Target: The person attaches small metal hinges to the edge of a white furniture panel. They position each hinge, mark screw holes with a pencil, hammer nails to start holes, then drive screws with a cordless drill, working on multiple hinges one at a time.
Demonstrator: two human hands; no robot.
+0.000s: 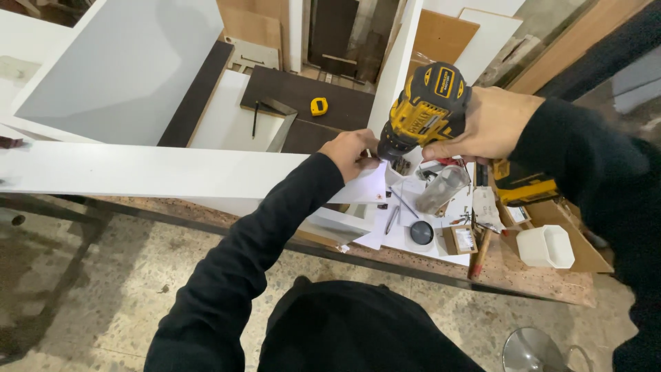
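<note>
My right hand [490, 124] grips a yellow and black cordless drill [423, 110], held with its nose pointing down at the end of a long white board [151, 172]. My left hand [352, 153] rests on that board's right end, fingers pinched right beside the drill's chuck; what they pinch is too small to tell. An upright white panel [396, 65] meets the board at this corner. Both my sleeves are black.
A cluttered workbench [523, 272] holds papers, a pen, a round black lid, a small box, a white tray [547, 246] and a second yellow tool [525, 187]. A yellow tape measure [319, 106] and metal square [279, 120] lie on a dark panel. Speckled floor below.
</note>
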